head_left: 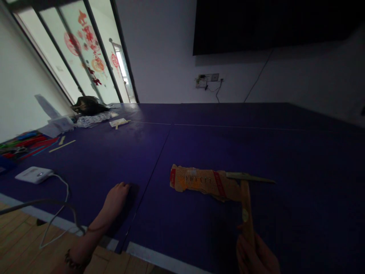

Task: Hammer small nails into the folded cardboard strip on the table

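My right hand (255, 255) is wrapped round the wooden handle of a hammer (246, 213) at the lower right. The hammer's long, thin head, tapering to the right, lies across the top of the handle. Its left end overlaps a ragged tan strip that looks like cardboard (196, 180), with red bands and dark lettering. Whether the head touches the strip I cannot tell. To the left, my left hand (116, 198) rests on the purple tabletop (159, 224), its fingers curled in and no object visible in it. A dark beaded bracelet circles that wrist.
A white device (35, 175) with a white cable (67, 190) lies at the left, and a dark cable crosses the front edge. Coloured tools (28, 144) and thin strips are behind it. A black bag (89, 105) sits at the far left. A seam divides the tabletop.
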Available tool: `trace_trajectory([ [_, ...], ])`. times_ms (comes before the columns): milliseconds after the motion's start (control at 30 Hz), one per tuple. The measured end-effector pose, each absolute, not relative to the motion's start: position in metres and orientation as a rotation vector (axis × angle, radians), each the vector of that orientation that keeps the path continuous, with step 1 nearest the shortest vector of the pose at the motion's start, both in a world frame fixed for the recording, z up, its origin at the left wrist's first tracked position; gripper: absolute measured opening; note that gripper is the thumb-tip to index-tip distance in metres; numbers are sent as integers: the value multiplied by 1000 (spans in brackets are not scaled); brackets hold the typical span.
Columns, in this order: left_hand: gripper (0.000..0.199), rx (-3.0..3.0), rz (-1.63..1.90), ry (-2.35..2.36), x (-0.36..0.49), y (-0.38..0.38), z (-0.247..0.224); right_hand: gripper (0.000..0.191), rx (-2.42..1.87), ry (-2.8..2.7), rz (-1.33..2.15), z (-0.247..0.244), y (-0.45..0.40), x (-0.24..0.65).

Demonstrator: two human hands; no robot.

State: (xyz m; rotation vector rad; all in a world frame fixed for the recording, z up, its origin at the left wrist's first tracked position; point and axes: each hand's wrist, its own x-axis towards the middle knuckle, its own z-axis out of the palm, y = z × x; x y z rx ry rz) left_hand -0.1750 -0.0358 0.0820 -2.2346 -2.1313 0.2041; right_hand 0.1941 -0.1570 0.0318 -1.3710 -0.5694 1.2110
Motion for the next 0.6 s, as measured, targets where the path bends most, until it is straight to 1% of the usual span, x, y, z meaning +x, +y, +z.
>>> trace_trajectory([
  [100, 26, -2263, 163, -2111, -175, -27, 87, 46, -1342, -593, 1181, 34, -158, 192],
  [167, 23, -2378, -4, -2053, -174, -22, 90, 45, -1352, -598, 1164, 37, -158, 189],
  [233, 22, -2538, -309, -1964, -168, -16, 94, 46, -1371, -582, 1160, 39, -159, 187],
  [400, 20, -2772, -1238, -1804, -121, 3, 97, 52, -1458, -624, 1218, 41, -155, 186],
  [533, 21, -2836, -1670, -1862, -66, 20, 82, 54, -1496, -676, 1198, 38, -150, 188],
  [600, 21, -2784, -1740, -1873, -43, 27, 70, 52, -1511, -699, 1189, 37, -150, 189],
])
